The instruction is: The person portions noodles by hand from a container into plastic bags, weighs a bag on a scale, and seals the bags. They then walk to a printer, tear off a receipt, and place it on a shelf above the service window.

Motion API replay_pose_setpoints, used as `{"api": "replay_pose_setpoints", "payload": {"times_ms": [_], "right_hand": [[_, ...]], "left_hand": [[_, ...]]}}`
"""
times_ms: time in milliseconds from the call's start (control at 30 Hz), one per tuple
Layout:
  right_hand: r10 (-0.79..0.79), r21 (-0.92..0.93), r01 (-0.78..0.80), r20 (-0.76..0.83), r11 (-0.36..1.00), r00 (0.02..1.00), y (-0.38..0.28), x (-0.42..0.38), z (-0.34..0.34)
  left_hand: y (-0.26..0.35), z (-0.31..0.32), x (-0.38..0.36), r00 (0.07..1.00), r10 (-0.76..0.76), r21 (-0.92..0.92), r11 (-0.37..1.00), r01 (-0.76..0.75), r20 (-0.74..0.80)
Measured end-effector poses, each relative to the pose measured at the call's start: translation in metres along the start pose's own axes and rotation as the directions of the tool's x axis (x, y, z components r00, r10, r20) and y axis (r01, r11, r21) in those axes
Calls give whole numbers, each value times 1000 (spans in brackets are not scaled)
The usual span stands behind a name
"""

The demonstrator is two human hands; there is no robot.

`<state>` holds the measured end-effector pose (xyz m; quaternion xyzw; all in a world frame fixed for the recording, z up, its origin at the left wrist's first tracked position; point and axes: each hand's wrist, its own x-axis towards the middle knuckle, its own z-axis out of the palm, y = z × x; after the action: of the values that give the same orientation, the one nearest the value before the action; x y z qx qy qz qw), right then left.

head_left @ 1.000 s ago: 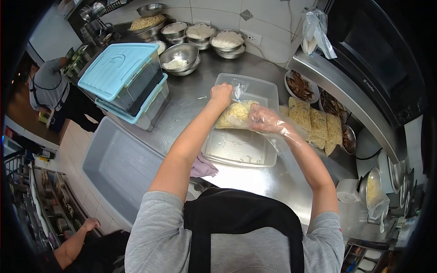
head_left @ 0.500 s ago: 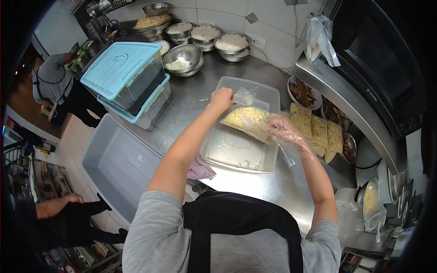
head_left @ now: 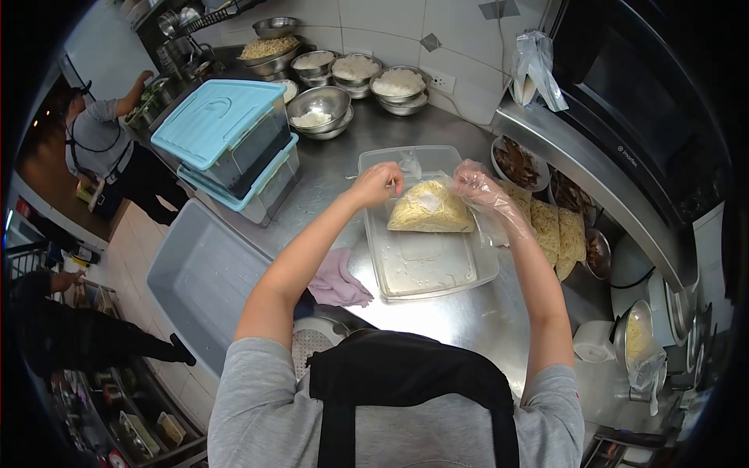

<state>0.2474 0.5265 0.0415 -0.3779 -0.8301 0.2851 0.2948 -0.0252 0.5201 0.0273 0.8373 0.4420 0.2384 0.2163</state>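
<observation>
A clear plastic bag of yellow noodles sits in the shallow clear plastic bin on the steel counter. My left hand, bare, is closed at the bag's upper left, fingers pinched on its thin plastic. My right hand, in a loose clear glove, closes on the bag's upper right corner. Between the hands, the bag's thin plastic stands up over the noodles. More filled noodle bags lie in a row right of the bin.
Bowls of white shreds line the wall, and bowls of brown pieces stand right. At left are blue-lidded boxes, a grey tub and a purple cloth. Two people work at left.
The noodle bag has turned from a slant to nearly level. My left hand is lower and left, my right hand higher. The bin has shifted slightly, and a person at left has raised an arm.
</observation>
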Motion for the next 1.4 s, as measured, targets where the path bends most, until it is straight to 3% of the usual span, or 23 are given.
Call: {"api": "replay_pose_setpoints", "payload": {"times_ms": [167, 233, 333, 367, 433, 467, 533, 600, 633, 700, 733, 833, 900, 1067, 1133, 1167, 1200, 1267, 1300, 1367, 1400], "right_hand": [[-15, -177, 9, -35, 984, 999, -9, -1, 0], [-32, -197, 27, -22, 980, 999, -11, 0, 2], [-117, -195, 91, -130, 977, 985, -20, 4, 9], [-105, -257, 75, -104, 964, 989, -25, 5, 12], [-93, -320, 62, -85, 945, 992, -35, 7, 18], [-176, -325, 150, -53, 934, 983, -40, 8, 20], [-252, -331, 228, -29, 916, 967, -36, 5, 22], [95, 117, -106, 96, 987, 991, -27, 6, 21], [96, 112, -106, 91, 988, 991, -27, 4, 20], [352, 368, -367, 111, 854, 930, -29, 2, 21], [351, 365, -366, 109, 856, 930, -27, 3, 19], [256, 272, -283, 130, 920, 958, -28, 5, 21], [187, 95, -196, 92, 976, 978, -35, 6, 27], [201, -87, -187, 196, 979, 960, -88, -6, 43], [90, -278, -44, 156, 959, 984, -86, -9, 43], [28, -291, 11, 129, 957, 991, -70, -9, 45], [31, -293, 7, 122, 956, 992, -75, -8, 40], [283, -243, -252, 102, 937, 954, -85, -7, 31], [285, -242, -256, 93, 936, 954, -85, -9, 33], [39, -428, -74, -91, 901, 995, -81, -16, 42], [39, -431, -78, -100, 899, 994, -68, -14, 43]], "left_hand": [[3, -3, -12, 992, 110, 72, 991, -115, 60], [11, -7, -19, 960, 280, 162, 946, -280, 24], [30, -14, -30, 914, 405, 261, 879, -399, 32], [30, -11, -31, 912, 409, 263, 877, -402, 32], [24, -3, -29, 964, 265, 27, 964, -265, -1], [20, -1, -27, 963, 271, 29, 962, -271, 1], [17, -1, -25, 988, 103, -186, 979, -81, 112], [20, 2, -28, 990, 44, -197, 980, -17, 136], [22, 4, -30, 987, -24, -206, 977, 57, 160], [21, 5, -36, 993, 17, -192, 981, 7, 120], [19, 6, -37, 995, 50, -179, 983, -34, 82], [13, 8, -40, 986, 83, -103, 992, -68, 145], [14, 8, -40, 987, 112, -100, 990, -100, 115], [32, 2, -31, 986, 163, -136, 978, -156, 37], [45, -8, -21, 988, 52, -272, 962, -10, 145], [48, -10, -18, 987, 57, -273, 962, -15, 149], [49, -10, -13, 987, 103, -270, 961, -67, 121], [52, -9, -7, 982, 159, -263, 956, -129, 97], [48, -1, -5, 979, 193, -225, 959, -174, 64], [35, 18, -2, 971, 235, -186, 957, -224, 37], [24, 29, 0, 975, 223, -204, 954, -218, -2]]}}
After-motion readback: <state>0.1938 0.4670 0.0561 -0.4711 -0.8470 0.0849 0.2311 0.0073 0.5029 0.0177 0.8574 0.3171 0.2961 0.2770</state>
